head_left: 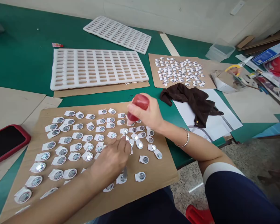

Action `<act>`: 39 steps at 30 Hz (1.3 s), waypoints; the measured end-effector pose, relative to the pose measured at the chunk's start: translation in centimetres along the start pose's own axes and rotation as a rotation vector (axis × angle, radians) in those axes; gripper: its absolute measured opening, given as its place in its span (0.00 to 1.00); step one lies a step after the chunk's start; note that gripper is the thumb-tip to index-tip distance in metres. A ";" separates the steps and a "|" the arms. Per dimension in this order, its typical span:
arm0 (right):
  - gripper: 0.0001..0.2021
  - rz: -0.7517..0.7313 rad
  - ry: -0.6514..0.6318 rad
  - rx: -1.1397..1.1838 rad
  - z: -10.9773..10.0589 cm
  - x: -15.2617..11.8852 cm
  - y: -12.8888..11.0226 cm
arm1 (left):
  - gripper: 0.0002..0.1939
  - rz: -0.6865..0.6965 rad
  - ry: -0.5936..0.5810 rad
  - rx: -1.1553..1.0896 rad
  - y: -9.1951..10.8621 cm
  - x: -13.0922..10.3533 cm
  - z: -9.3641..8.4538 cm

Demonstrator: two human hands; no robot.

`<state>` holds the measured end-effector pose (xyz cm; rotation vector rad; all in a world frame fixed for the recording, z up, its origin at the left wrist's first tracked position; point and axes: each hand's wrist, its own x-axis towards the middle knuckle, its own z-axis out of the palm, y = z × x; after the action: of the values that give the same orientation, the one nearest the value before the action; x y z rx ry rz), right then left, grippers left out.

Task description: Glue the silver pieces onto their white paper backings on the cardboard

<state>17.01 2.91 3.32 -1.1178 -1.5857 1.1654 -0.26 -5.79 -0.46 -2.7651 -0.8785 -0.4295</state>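
My right hand is wrapped round a red squeeze bottle, tipped with its nozzle end down over the small pieces. My left hand is closed on slim metal tweezers; their tip points at a white-tabbed piece with a round silver centre. Many such pieces, like this one, lie in loose rows on a brown cardboard sheet. Below the bottle they sit closer together. My left hand and forearm hide some of them.
Two white slotted trays lie at the back. A second cardboard sheet bears more small pieces. Nearby are a dark brown cloth, a clear plastic box, yellow-handled scissors and a red-cased phone.
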 end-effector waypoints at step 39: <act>0.18 -0.178 -0.015 -0.272 2.1 -1.2 2.8 | 0.16 0.023 0.068 0.171 1.0 0.4 0.3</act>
<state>15.78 1.73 -0.02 -1.1129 -1.8547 0.8614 0.68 -6.26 -0.76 -2.5873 -0.8260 -0.4207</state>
